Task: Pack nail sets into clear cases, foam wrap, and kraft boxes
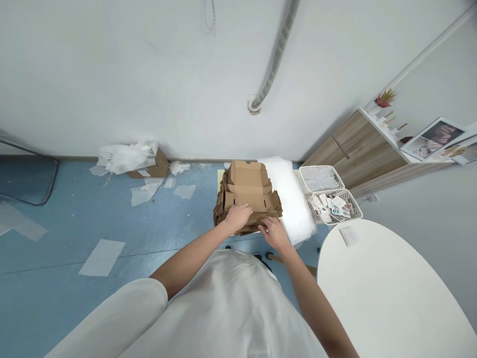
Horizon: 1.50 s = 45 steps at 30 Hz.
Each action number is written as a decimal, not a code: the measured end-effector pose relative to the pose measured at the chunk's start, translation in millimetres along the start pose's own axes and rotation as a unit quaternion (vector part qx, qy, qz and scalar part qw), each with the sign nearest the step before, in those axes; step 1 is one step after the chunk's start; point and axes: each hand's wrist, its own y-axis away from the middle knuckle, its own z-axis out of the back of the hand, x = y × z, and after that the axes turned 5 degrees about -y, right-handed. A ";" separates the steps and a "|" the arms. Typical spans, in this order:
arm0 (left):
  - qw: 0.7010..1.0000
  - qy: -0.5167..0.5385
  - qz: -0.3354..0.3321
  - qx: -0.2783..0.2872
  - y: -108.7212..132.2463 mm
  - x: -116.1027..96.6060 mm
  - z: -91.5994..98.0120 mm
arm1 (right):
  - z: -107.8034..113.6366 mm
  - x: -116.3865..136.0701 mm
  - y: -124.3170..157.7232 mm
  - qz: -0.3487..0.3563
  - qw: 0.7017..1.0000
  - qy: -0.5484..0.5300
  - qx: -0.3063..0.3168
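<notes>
An unfolded brown cardboard mailer box (249, 178) lies on top of a stack of flattened cardboard boxes (219, 201), its lid panel toward the wall. My left hand (239, 218) is closed on the near-left edge of this top box, fingers bent over the cardboard. At the near-right edge, my right hand (275, 231) grips the front flap with its fingertips. The undersides of both hands and part of the thumbs are hidden. Right of the stack, a pile of white foam sheets (290, 199) lies close to my right hand.
Two white baskets stand to the right, one with flat clear packets (321, 178), one with small cards (335, 206). A white round table (387, 283) is nearer. A wooden cabinet (357, 144) stands behind. White scraps (102, 257) and a carton (158, 166) lie on the blue floor.
</notes>
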 end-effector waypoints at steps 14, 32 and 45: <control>0.990 0.100 0.018 -0.101 14.0 -3.9 28.5 | 15.0 -21.9 -1.6 -0.229 0.915 -0.291 -0.160; 0.979 0.147 0.028 -0.141 28.4 -1.6 33.0 | 44.6 -36.2 -10.8 -0.269 0.847 -0.404 -0.218; 0.976 0.062 0.199 -0.060 12.4 -7.1 27.5 | 41.1 -56.8 41.7 -0.302 0.809 -0.395 -0.314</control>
